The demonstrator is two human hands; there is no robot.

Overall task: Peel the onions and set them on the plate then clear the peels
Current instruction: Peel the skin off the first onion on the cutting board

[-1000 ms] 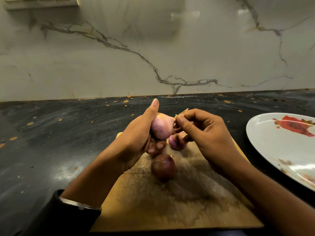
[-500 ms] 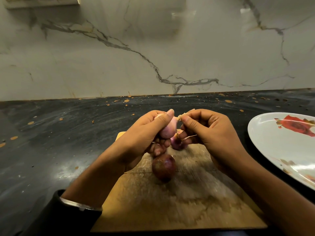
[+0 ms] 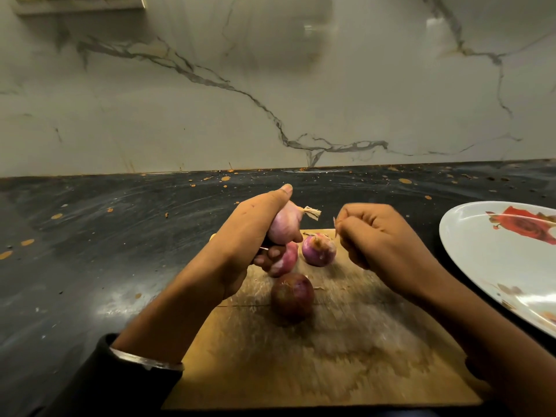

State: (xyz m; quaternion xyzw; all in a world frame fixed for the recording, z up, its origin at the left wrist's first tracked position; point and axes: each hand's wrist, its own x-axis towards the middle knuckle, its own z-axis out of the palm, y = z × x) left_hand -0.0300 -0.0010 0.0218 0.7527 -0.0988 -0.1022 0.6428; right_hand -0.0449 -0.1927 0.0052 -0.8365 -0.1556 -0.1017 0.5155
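onion (image 3: 284, 225), gripped in the left hand (image 3: 255, 236) above the chopping board (image 3: 346, 356) for peeling; right hand (image 3: 379, 236) pinches a peel strip (image 3: 335, 224).

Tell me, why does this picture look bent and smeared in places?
Head view: the wide lens bows the counter edge; the right hand is smeared by motion blur, as is the cutting board; glare patches shine on the marble wall and the plate; the left hand and its onion look sharper.
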